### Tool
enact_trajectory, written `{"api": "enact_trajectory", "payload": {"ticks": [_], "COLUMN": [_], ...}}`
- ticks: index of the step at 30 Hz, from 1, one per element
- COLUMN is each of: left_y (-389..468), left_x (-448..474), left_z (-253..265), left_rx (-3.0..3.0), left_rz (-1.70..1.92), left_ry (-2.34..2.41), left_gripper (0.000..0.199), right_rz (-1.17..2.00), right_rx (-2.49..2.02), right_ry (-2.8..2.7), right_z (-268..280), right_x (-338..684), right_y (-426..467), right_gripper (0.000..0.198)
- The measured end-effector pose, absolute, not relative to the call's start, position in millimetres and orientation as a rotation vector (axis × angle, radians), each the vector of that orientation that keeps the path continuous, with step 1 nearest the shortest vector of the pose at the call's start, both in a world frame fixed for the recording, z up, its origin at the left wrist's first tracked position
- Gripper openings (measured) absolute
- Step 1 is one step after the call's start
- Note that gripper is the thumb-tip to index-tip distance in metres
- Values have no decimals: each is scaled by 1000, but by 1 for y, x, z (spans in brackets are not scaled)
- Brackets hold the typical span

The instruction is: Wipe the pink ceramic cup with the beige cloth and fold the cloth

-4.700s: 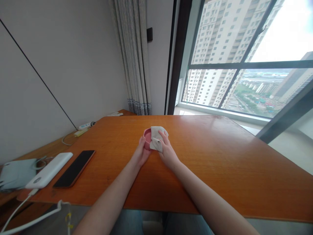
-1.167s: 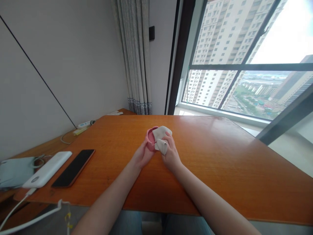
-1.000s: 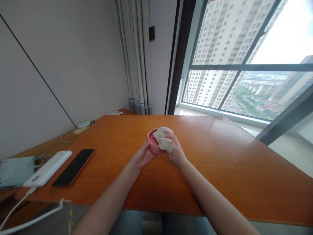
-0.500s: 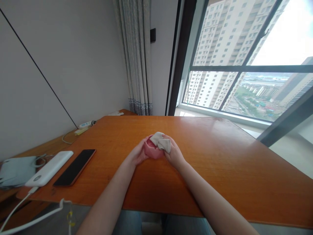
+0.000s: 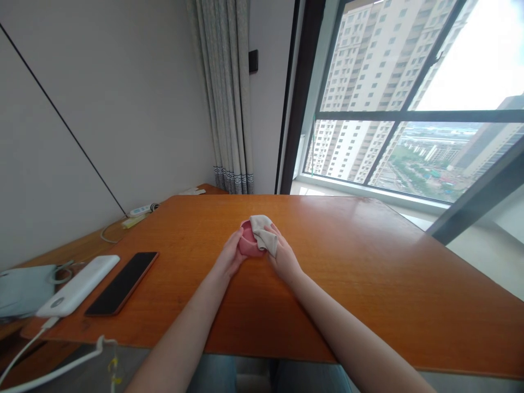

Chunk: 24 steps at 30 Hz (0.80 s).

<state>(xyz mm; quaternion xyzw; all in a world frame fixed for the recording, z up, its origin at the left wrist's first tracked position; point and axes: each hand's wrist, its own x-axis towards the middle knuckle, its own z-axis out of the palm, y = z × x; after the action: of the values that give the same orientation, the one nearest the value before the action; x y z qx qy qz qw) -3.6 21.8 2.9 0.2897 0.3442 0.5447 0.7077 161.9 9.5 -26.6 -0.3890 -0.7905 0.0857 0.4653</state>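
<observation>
A small pink bowl-like container is held just above the table, tilted so that part of its hollow inside shows. My left hand grips it from the left, fingers closed round its side. In my right hand is a pale grey cloth, pinched and draped over the container's right rim. The cloth covers that side of the container, and the right fingertips are partly hidden behind it.
The brown wooden table spreads around my hands. At the left lie a black phone, a white power bank with a cable, and a light grey pouch. A power strip lies behind, and a window stands at the right.
The cloth has shifted from inside the container's opening to over its right rim and hangs more spread out. Both hands and the container have moved slightly up and left in view.
</observation>
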Motion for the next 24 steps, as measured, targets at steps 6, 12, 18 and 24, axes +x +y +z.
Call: {"api": "enact_trajectory", "payload": {"ticks": [6, 12, 18, 24], "left_y": [24, 23, 26, 15], "left_x": [2, 7, 1, 5], "left_z": [-8, -9, -6, 0], "left_rx": [618, 603, 439, 513], "left_rz": [1347, 1494, 1423, 1216], "left_ry": [713, 618, 758, 581], "left_gripper": [45, 40, 39, 43], "right_rz": [191, 421, 820, 1040], "right_rx": [-988, -838, -950, -890], "right_ry": [-1967, -1919, -782, -443], "right_z": [-32, -21, -14, -17], "right_x": [152, 141, 164, 185], "right_y": [6, -5, 19, 38], "right_gripper": [58, 53, 46, 46]}}
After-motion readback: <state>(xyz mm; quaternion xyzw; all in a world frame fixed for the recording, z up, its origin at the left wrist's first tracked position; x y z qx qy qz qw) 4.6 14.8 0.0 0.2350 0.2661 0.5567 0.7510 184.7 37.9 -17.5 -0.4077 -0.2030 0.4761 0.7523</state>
